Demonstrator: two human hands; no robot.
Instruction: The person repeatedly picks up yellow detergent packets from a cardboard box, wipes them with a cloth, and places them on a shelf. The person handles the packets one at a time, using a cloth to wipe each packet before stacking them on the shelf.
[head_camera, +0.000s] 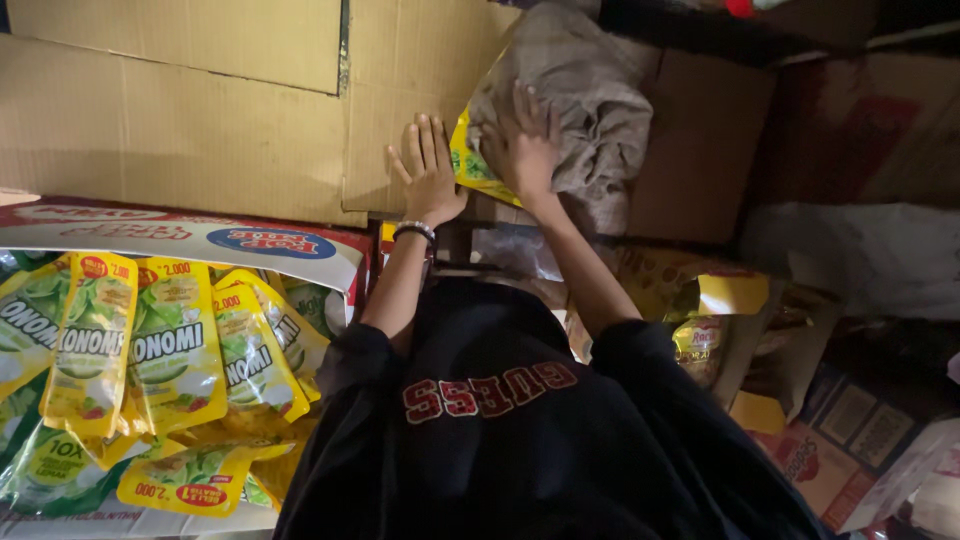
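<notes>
My left hand (430, 172), with a beaded bracelet on the wrist, lies flat with fingers spread on a brown cardboard sheet (200, 130). It holds nothing. My right hand (522, 150) rests, fingers stretched, on a crumpled grey cloth (590, 100) and on the edge of a yellow-green pouch (466, 165) that pokes out between the two hands. Whether the thumb pinches the pouch is hidden. Both dark sleeves reach out from my dark shirt (500, 440).
An open carton (200, 238) at the left holds several yellow-green sachets (170, 350). More cardboard boxes (700, 150) stand behind the cloth. Packets and printed cartons (830, 450) crowd the dim right side, next to a pale plastic bag (850, 255).
</notes>
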